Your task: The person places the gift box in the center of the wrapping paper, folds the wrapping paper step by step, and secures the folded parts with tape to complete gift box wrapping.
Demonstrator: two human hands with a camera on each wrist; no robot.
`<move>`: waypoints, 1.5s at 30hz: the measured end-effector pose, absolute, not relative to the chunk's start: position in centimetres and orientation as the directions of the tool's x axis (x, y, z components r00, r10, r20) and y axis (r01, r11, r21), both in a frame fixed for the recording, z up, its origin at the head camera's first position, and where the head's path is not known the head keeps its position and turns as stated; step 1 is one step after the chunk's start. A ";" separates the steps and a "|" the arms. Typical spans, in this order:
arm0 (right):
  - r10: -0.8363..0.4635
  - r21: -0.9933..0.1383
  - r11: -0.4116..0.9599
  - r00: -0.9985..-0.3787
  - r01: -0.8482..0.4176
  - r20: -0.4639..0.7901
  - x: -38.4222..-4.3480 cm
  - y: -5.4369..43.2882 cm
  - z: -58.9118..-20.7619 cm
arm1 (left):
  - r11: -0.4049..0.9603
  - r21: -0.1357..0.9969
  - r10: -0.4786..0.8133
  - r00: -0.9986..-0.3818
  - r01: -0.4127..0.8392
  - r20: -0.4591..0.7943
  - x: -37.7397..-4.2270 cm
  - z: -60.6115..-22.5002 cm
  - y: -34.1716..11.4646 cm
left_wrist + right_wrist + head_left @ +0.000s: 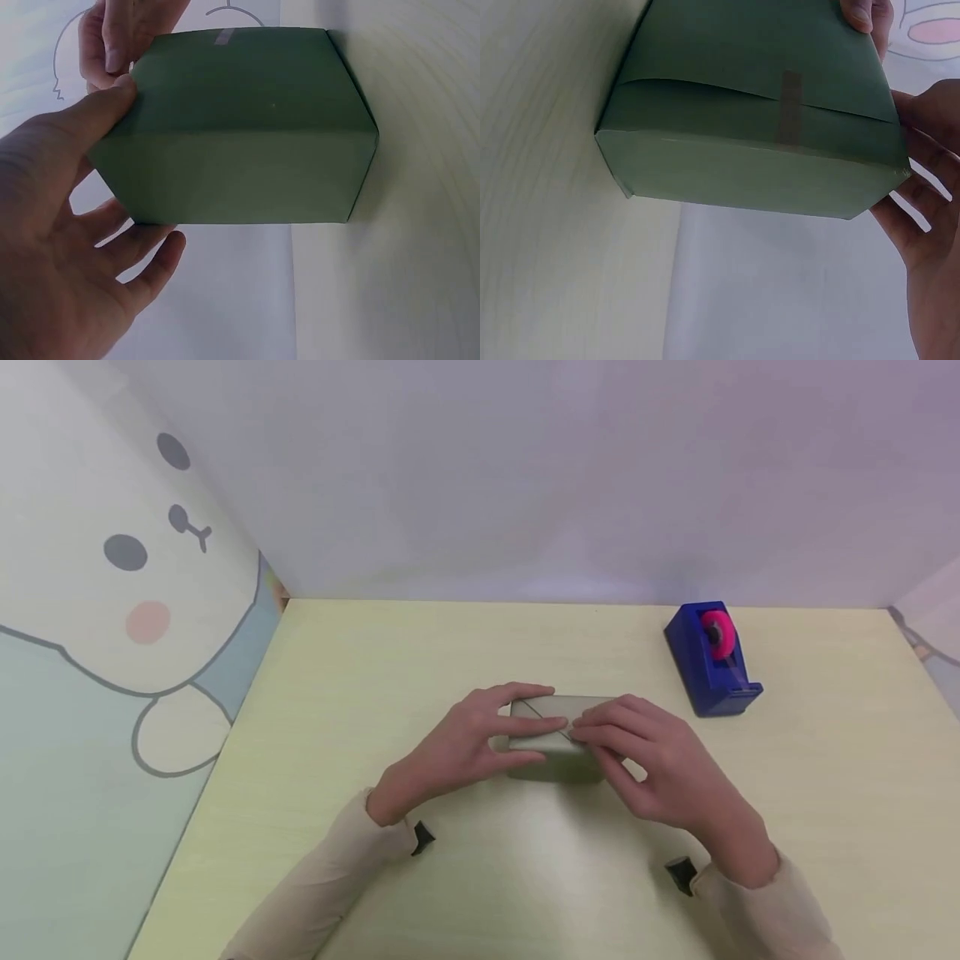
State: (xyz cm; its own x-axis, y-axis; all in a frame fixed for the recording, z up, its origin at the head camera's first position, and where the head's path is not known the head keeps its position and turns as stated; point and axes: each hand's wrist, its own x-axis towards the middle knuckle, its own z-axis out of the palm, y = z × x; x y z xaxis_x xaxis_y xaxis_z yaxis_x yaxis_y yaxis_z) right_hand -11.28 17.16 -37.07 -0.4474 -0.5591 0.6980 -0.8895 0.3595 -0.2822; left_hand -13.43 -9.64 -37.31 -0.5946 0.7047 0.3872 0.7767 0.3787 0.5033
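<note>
A small box wrapped in green paper stands between both hands, with a diagonal paper seam across its upper face. My left hand rests on its left part with fingers spread, one along the far edge and one flat on top near the seam. From the right, my right hand touches the seam with its fingertips bunched close to the left fingertip. Whether a bit of tape lies under those fingertips is hidden. A tape strip crosses a paper edge on the box's side in the right wrist view.
A blue tape dispenser with a pink roll stands at the back right of the pale table. Behind the table rises a plain light wall. A cartoon-printed panel borders it on the left.
</note>
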 end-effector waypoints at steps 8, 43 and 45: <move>-0.552 -0.274 0.376 -0.452 -0.885 0.701 -10.5 17.1 -37.3 | 0.383 0.286 0.720 -0.478 0.878 0.503 -12.9 -37.1 -9.0; -0.386 -0.693 0.541 -0.873 -0.476 0.299 -15.5 19.9 -35.5 | 0.474 -0.088 0.768 -0.362 0.876 0.528 -11.6 -37.8 -8.3; -0.504 -0.705 0.547 -0.850 -0.451 0.153 -17.3 18.5 -34.6 | 0.489 -0.130 0.770 -0.357 0.863 0.529 -11.3 -37.8 -8.1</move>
